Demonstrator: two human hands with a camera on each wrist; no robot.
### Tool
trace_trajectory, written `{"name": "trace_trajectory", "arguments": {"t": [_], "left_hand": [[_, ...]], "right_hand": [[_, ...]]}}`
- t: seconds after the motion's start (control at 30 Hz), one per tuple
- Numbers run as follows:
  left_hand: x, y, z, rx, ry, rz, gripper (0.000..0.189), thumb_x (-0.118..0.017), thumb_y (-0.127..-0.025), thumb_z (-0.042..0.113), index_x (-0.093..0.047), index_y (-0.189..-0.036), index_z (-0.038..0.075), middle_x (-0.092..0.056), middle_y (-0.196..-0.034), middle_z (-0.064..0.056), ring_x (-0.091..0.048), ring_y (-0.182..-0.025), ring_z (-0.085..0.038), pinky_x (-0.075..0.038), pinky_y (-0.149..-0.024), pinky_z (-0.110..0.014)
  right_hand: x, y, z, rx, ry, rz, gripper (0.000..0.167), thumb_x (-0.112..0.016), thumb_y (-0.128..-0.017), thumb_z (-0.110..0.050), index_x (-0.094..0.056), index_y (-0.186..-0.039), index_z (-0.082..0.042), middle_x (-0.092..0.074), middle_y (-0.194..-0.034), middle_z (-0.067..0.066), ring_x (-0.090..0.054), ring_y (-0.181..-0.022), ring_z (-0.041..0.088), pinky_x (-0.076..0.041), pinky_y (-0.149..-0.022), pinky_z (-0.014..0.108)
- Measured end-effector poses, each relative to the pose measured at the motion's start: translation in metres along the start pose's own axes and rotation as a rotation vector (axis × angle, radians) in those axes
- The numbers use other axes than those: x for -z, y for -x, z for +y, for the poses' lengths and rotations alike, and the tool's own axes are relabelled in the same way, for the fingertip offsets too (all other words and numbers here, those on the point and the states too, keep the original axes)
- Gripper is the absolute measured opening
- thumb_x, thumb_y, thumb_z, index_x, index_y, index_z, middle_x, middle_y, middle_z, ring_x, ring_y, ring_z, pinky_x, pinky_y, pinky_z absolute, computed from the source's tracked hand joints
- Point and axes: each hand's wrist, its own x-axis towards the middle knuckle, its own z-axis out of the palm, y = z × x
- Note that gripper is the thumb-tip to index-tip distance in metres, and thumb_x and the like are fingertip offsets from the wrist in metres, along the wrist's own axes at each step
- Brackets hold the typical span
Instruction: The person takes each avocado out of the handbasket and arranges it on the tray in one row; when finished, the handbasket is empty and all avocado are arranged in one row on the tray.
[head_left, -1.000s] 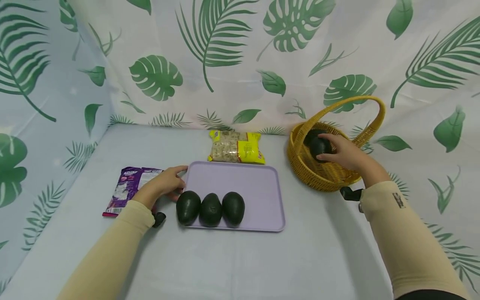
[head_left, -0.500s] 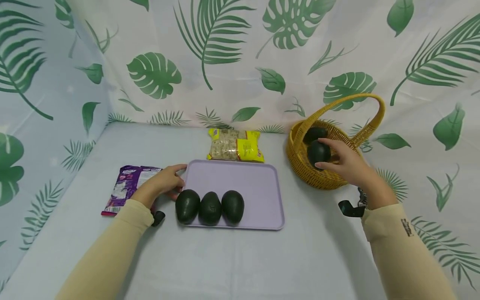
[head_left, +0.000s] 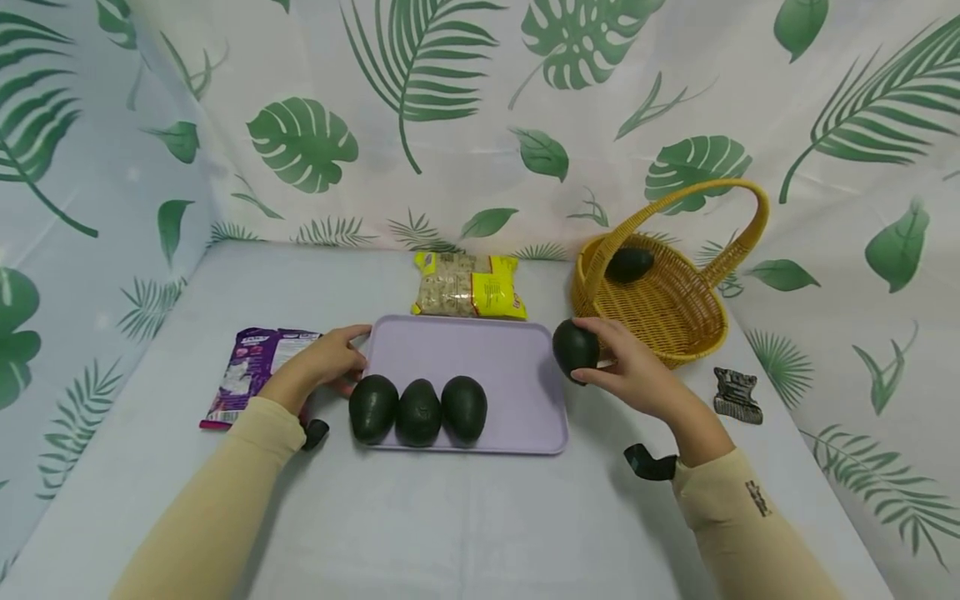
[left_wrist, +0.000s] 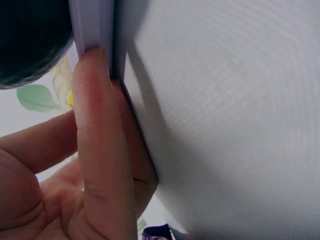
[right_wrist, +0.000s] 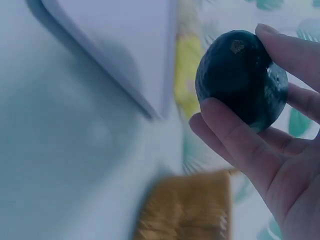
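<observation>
My right hand (head_left: 633, 372) holds a dark green avocado (head_left: 574, 350) by its sides, above the table at the right edge of the lilac tray (head_left: 465, 346). In the right wrist view, fingers and thumb grip that avocado (right_wrist: 240, 80). Three avocados stand in a row along the tray's near side: the left one (head_left: 373, 409), the middle one (head_left: 418, 412) and the right one (head_left: 464, 409). My left hand (head_left: 322, 364) rests against the tray's left edge with extended fingers. The left wrist view shows a fingertip touching the tray rim (left_wrist: 92, 25).
A yellow wicker basket (head_left: 660, 317) with a tall handle stands at the back right, one avocado (head_left: 630, 263) inside. Behind the tray lies a yellow bag (head_left: 468, 286). A purple packet (head_left: 247, 371) lies left. A small black-and-silver wrapper (head_left: 737, 395) lies right, near the table edge.
My right hand has lifted an avocado out of the basket and carried it left and nearer to the tray. The wrapper at the right has come into view. My left hand stays at the tray.
</observation>
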Motion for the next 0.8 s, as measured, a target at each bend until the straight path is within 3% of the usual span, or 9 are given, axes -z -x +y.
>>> {"name": "trace_trajectory", "arguments": {"t": [0.13, 0.37, 0.8], "left_hand": [[0.000, 0.001, 0.001, 0.003, -0.013, 0.002, 0.075, -0.053, -0.090, -0.006, -0.020, -0.157, 0.005, -0.057, -0.097, -0.018, -0.057, -0.077, -0.020, -0.061, -0.058, -0.034], [0.001, 0.000, 0.000, 0.013, -0.019, -0.004, 0.076, -0.053, -0.090, -0.005, -0.019, -0.158, 0.006, -0.057, -0.097, -0.018, -0.057, -0.078, -0.020, -0.060, -0.057, -0.033], [0.001, 0.000, -0.001, -0.002, -0.009, -0.006, 0.078, -0.053, -0.089, -0.006, -0.019, -0.158, 0.005, -0.058, -0.095, -0.018, -0.057, -0.078, -0.020, -0.060, -0.057, -0.033]], "right_hand": [[-0.025, 0.001, -0.008, -0.015, -0.071, -0.047, 0.072, -0.076, -0.088, -0.019, -0.040, -0.150, -0.015, -0.040, -0.143, 0.014, -0.059, -0.105, 0.033, -0.059, -0.081, 0.032], [-0.058, 0.006, -0.022, -0.029, -0.085, -0.098, 0.073, -0.077, -0.087, -0.024, -0.041, -0.149, -0.019, -0.041, -0.144, 0.009, -0.054, -0.100, 0.025, -0.057, -0.081, 0.027], [-0.090, 0.016, -0.047, -0.057, -0.053, -0.096, 0.072, -0.078, -0.086, -0.028, -0.044, -0.147, -0.017, -0.043, -0.140, 0.010, -0.059, -0.103, 0.021, -0.058, -0.080, 0.025]]}}
